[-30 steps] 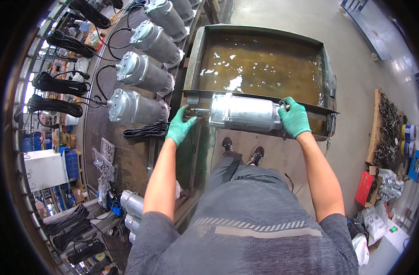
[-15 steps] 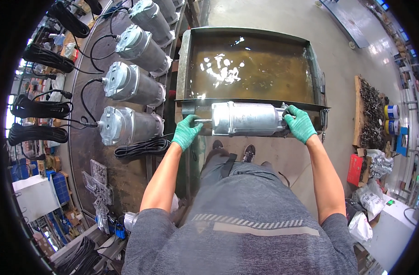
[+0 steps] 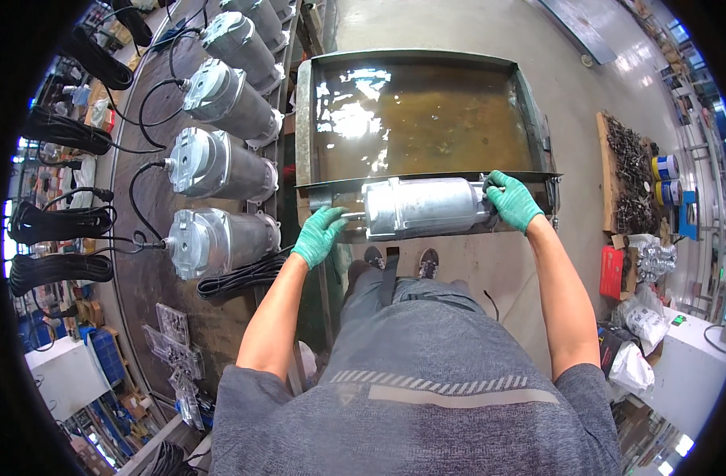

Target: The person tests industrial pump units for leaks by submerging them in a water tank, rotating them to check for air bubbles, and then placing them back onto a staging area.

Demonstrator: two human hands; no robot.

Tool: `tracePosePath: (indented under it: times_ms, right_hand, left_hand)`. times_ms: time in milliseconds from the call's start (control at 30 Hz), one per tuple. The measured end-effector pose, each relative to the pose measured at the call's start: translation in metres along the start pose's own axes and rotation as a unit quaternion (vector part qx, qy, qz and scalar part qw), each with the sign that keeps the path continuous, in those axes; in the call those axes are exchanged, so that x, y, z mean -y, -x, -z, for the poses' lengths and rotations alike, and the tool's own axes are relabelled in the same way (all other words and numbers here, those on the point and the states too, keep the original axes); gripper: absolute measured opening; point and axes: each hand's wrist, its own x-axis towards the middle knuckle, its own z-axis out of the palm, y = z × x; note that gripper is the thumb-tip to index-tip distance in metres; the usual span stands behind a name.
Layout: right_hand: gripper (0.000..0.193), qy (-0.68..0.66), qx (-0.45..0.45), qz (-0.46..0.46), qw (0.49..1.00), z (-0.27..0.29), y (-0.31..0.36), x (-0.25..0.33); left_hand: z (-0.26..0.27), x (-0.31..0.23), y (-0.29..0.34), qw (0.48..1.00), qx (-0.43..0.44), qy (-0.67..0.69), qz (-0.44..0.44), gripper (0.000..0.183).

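Note:
A silver cylindrical motor [image 3: 422, 208] lies crosswise in front of me, along the near edge of a water-filled metal tank [image 3: 305, 119]. From its left end sticks a thin metal shaft [image 3: 353, 216]. My left hand [image 3: 321, 234], in a green glove, has its fingers closed on that shaft. At the motor's opposite end, my right hand [image 3: 515, 204], gloved alike, grips the end fitting, with the thumb and fingers curled round it. The fitting is partly hidden by the right glove.
On the bench [image 3: 220, 333] to my left stand several similar motors [image 3: 224, 242] with black cables. A coiled cable [image 3: 244, 278] lies near my left forearm. Off to the right are a wooden tray of dark metal parts [image 3: 633, 178] and a red box [image 3: 611, 271].
The motor has tilted slightly, its right end now a little higher than its left. Both hands remain at its ends. The view has shifted, and the glare on the water has moved left.

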Motion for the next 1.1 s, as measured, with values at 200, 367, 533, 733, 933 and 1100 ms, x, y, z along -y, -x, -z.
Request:
tracePosePath:
  times_ms: [200,367,533,733,933,1100]
  right_hand:
    - [0.011,0.004,0.013,-0.05,0.999,0.002,0.001,0.014]
    - [0.01,0.031,0.005,-0.042,0.999,0.002,0.0,0.011]
    - [0.009,0.003,0.0,-0.071,0.997,-0.001,0.003,0.019]
    - [0.009,0.003,-0.013,-0.069,0.998,-0.004,0.0,0.015]
    - [0.011,0.016,-0.006,-0.064,0.998,-0.002,-0.002,0.011]
    - [0.011,0.023,-0.007,-0.071,0.997,-0.003,-0.003,0.015]
  left_hand:
    - [-0.007,-0.017,-0.029,0.903,-0.004,0.283,0.323,0.04]
    - [0.006,-0.035,0.001,0.997,-0.015,0.04,0.072,0.04]
    - [0.006,-0.023,0.003,0.989,-0.036,-0.117,-0.088,0.031]
    - [-0.004,-0.02,-0.024,0.862,0.02,0.304,0.406,0.043]
    - [0.02,-0.028,0.008,0.997,0.029,-0.045,-0.061,0.055]
    - [0.008,-0.019,-0.014,0.976,0.032,0.12,0.18,0.039]
